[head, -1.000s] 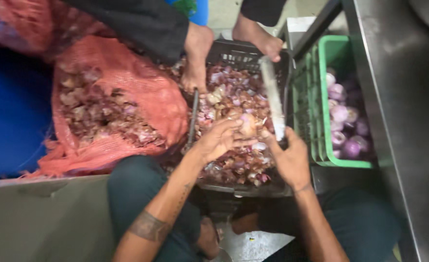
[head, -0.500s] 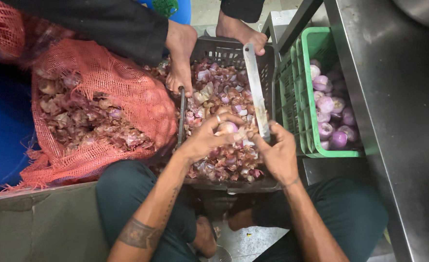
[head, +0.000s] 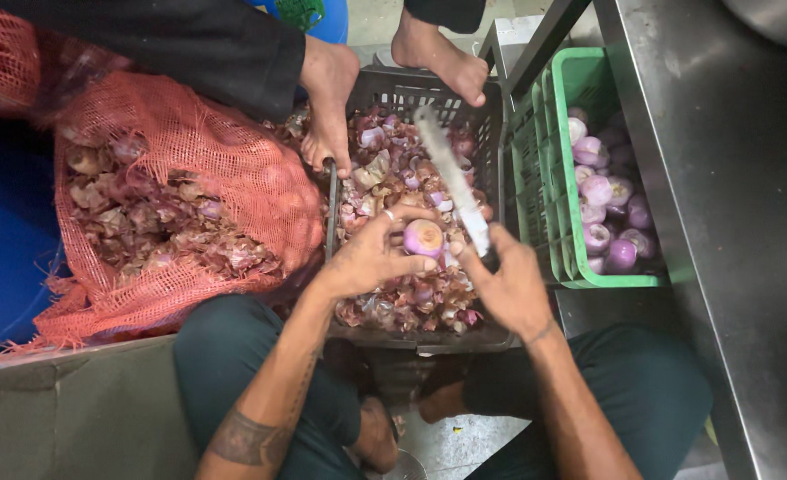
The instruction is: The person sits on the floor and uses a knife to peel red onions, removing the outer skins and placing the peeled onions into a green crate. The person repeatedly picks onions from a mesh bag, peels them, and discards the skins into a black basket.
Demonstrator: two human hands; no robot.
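Peeled onion (head: 424,237): smooth, faintly glossy purple-white skin, showing in the left hand (head: 367,258). Knife (head: 451,178): dull metal blade, blurring, in the right hand (head: 509,284). Dark crate (head: 411,98): matt moulded plastic lattice, holding dry papery peelings (head: 393,178). Green crate (head: 580,89): glossier plastic. Orange sack (head: 198,178): coarse woven mesh. Counter (head: 722,196): brushed steel, gleaming softly.
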